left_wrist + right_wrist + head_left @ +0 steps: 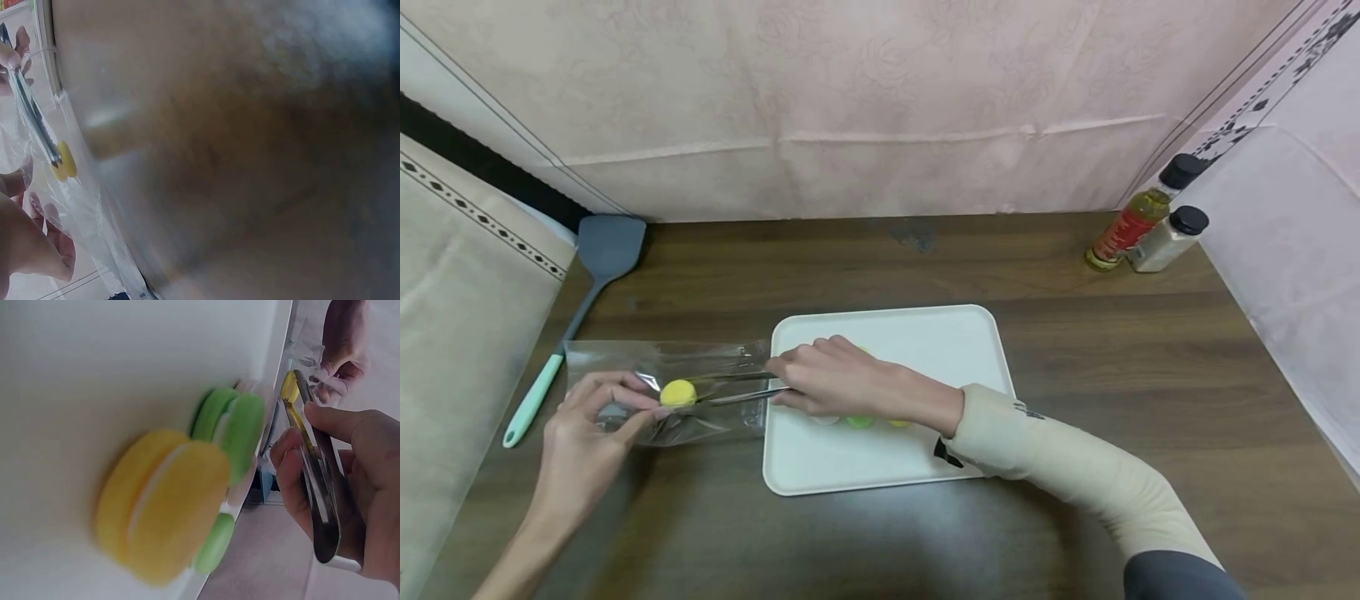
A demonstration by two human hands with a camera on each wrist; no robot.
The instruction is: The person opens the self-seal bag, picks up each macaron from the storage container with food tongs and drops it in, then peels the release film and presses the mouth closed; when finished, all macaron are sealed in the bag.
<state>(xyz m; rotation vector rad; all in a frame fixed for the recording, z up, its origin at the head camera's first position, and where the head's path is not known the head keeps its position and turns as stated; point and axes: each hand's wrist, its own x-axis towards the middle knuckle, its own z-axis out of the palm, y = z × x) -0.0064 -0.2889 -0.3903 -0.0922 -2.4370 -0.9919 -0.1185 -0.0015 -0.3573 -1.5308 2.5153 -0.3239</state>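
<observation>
My right hand (842, 379) grips metal tongs (322, 506) above the white tray (880, 471), their tips reaching left. Between the tips sits a yellow macaron (678, 393), within the clear plastic bag (613, 357). My left hand (583, 429) pinches the bag close beside that macaron. The bag lies flat, its right end meeting the tray's left edge. In the right wrist view another yellow macaron (162, 506) and green macarons (240, 434) rest on the tray; my right arm and hand partly cover them in the head view.
A spatula (612, 246) with a mint handle lies at the table's left, its handle near the bag. At the back right stand an oil bottle (1131, 225) and a black-capped jar (1167, 242). Cloth hangs behind the wooden table (1075, 358) and at both sides.
</observation>
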